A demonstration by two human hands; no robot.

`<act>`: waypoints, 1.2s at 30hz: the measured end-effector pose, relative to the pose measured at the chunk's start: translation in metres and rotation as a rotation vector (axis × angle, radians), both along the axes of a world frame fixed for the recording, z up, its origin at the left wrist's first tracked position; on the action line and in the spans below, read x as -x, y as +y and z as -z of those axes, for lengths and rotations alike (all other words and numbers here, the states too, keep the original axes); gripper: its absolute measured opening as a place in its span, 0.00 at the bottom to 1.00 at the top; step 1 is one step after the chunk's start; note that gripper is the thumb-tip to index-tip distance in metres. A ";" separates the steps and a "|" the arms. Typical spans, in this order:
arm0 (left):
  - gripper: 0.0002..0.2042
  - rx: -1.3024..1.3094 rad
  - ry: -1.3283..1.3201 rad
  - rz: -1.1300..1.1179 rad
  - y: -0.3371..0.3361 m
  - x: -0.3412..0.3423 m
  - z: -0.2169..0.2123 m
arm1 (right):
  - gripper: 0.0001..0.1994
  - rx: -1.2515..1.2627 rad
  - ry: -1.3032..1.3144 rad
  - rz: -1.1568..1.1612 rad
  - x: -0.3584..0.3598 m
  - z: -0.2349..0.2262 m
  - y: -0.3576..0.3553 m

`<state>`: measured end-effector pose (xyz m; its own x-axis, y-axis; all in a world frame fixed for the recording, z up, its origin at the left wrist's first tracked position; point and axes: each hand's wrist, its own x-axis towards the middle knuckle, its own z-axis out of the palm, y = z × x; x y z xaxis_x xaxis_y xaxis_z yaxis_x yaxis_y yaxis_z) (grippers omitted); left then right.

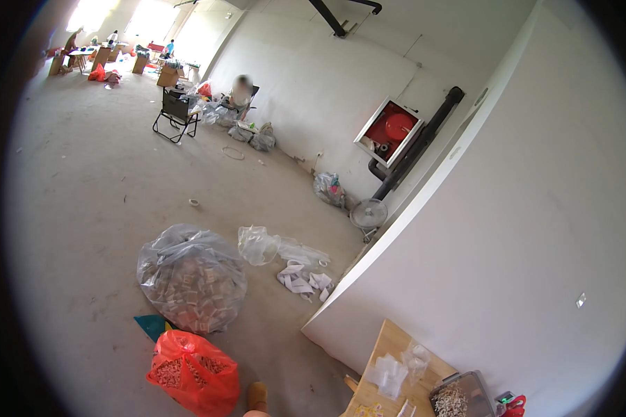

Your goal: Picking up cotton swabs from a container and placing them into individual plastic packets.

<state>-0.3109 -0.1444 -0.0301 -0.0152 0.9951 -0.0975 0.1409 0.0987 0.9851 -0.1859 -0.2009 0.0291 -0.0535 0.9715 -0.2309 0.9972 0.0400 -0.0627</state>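
Observation:
Neither of my hands shows in the head view. At the lower edge a tan shoe (257, 395) stands on the floor beside a bit of bare skin. Left of it sits a red plastic bag (200, 389) filled with small pinkish pieces. Behind that bag is a large clear plastic sack (191, 278) of small packed items. To the lower right, a wooden table (377, 349) carries clear plastic bags (388, 375), scattered yellow bits (368, 410) and a clear bin (459, 396) of small pale pieces. Red-handled scissors (515, 406) lie by the bin.
A white wall (508, 208) rises behind the table. Loose clear plastic (259, 244) and crumpled white material (302, 280) lie on the floor. Farther off stand a floor fan (368, 214), a folding chair (177, 115) and a seated person (241, 94). Several people work at far tables.

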 end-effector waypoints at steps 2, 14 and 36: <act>0.14 0.013 0.012 0.011 -0.001 0.000 0.001 | 0.36 0.084 -0.056 0.025 -0.002 0.002 0.001; 0.12 0.009 0.017 0.029 0.000 0.003 -0.004 | 0.38 0.028 -0.001 -0.027 -0.015 0.018 0.003; 0.12 0.003 -0.015 -0.028 -0.003 0.006 -0.013 | 0.39 -0.154 -0.031 -0.102 -0.031 0.045 0.000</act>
<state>-0.3171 -0.1470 -0.0174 -0.0412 0.9941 -0.1006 0.1231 0.1049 0.9868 -0.1545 -0.2007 -0.0156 -0.1485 0.9854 -0.0833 0.9889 0.1476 -0.0170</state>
